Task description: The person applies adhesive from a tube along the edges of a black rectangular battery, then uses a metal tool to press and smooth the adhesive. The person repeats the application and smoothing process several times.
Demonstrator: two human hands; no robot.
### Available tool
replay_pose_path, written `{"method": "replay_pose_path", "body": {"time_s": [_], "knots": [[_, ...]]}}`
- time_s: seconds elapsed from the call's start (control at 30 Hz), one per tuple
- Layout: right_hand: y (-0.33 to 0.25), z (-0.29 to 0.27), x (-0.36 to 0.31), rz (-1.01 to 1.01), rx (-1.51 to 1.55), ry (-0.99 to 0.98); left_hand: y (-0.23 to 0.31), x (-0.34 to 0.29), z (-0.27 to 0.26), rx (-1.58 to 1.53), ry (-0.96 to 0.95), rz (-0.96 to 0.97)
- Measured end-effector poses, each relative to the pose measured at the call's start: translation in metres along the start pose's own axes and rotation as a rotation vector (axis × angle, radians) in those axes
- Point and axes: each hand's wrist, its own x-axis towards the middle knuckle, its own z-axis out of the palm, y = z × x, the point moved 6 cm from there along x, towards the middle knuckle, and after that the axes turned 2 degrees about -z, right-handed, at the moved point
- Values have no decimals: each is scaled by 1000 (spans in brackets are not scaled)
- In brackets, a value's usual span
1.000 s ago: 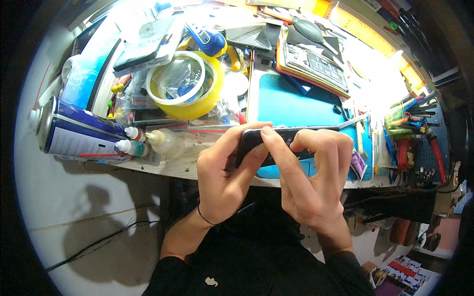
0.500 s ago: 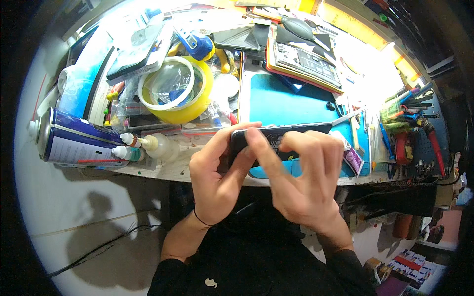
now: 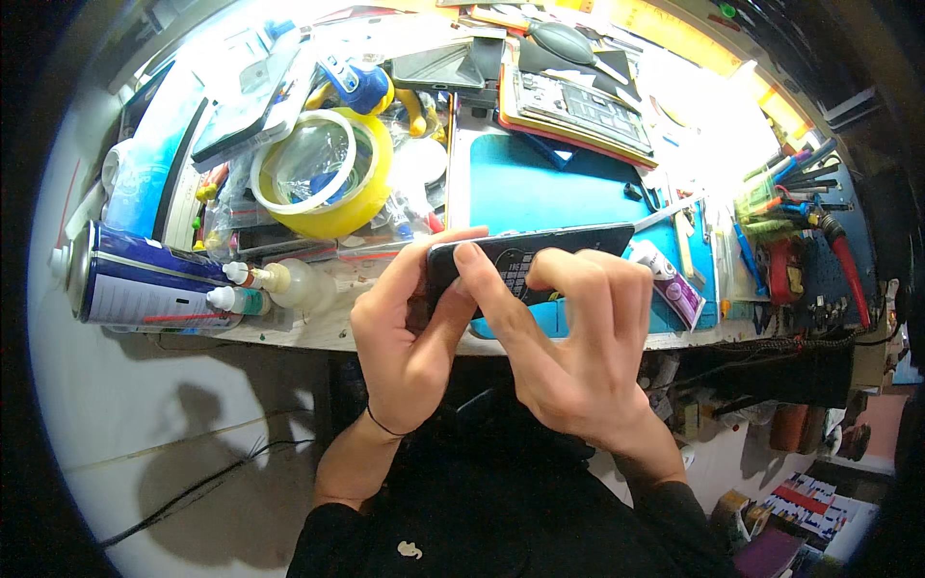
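A dark smartphone (image 3: 578, 241) is held tilted over the front of the bench, with light markings showing on part of its face. My left hand (image 3: 405, 332) grips its left end, thumb on the near side and fingers behind the edge. In front of it is my right hand (image 3: 583, 347), back upward. One stretched digit of that hand reaches the phone's left end, while the other fingers are bent and apart near its face. Their tips are partly hidden. Below the phone lies a blue work mat (image 3: 525, 197), with a purple-and-white tube (image 3: 674, 289) to the right.
To the left are a dark blue spray can (image 3: 149, 279), small dropper bottles (image 3: 241, 301) and a yellow tape roll (image 3: 371, 197). Stacked phone parts (image 3: 578, 111) and an air blower (image 3: 561, 43) lie farther back. Pens and tools (image 3: 795, 197) crowd the right side.
The view has shifted slightly, so the bench things appear farther left. My right hand, blurred before, is sharper now, its stretched digit still at the phone's left end. My left hand keeps its grip.
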Motion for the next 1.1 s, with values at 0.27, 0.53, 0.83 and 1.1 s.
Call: {"method": "replay_pose_path", "body": {"time_s": [0.27,0.53,0.83,1.1], "knots": [[6,-7,-5,13,-97,23,-1,-1,1,-60,10,-21],[18,-5,-15,35,-163,17,1,-1,2,-35,24,-29],[23,-8,-21,68,-145,8,-2,-2,0,-27,40,2],[28,-10,-25,95,-136,-1,-5,-2,1,-60,50,14]]}}
